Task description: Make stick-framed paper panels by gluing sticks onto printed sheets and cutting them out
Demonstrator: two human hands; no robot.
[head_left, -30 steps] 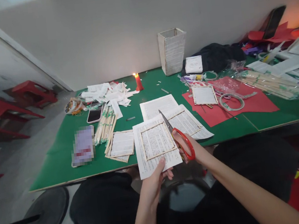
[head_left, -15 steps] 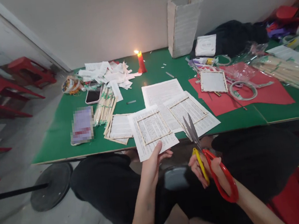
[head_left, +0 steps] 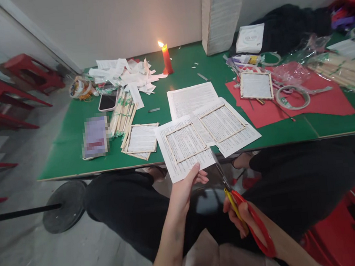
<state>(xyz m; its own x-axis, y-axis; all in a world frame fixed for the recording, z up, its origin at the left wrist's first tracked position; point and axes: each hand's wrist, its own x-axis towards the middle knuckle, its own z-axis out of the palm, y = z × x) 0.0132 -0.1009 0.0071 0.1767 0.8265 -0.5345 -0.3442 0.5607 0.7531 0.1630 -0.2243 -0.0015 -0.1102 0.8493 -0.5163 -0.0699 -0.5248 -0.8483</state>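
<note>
My left hand (head_left: pixel 186 190) pinches the near edge of a printed paper sheet (head_left: pixel 184 149) that carries a frame of thin wooden sticks. The sheet hangs over the front edge of the green table (head_left: pixel 72 156). My right hand (head_left: pixel 244 217) grips red and yellow scissors (head_left: pixel 240 206), whose blades point up at the sheet's lower right corner. A second sheet with a stick frame (head_left: pixel 224 124) lies on the table just behind, overlapping a plain printed page (head_left: pixel 191 99).
A lit red candle (head_left: pixel 166 59) stands at the back. Paper scraps (head_left: pixel 127 77), a phone (head_left: pixel 107 102), bundled sticks (head_left: pixel 123 117) and finished frames (head_left: pixel 140 140) lie on the left. Red paper (head_left: pixel 304 107), tape rolls and a paper-covered box (head_left: pixel 222 12) are on the right. Red stools stand far left.
My right hand drew the scissors back from over the sheet to below the table edge, then raised the blades to the sheet's corner. The view tilted downward.
</note>
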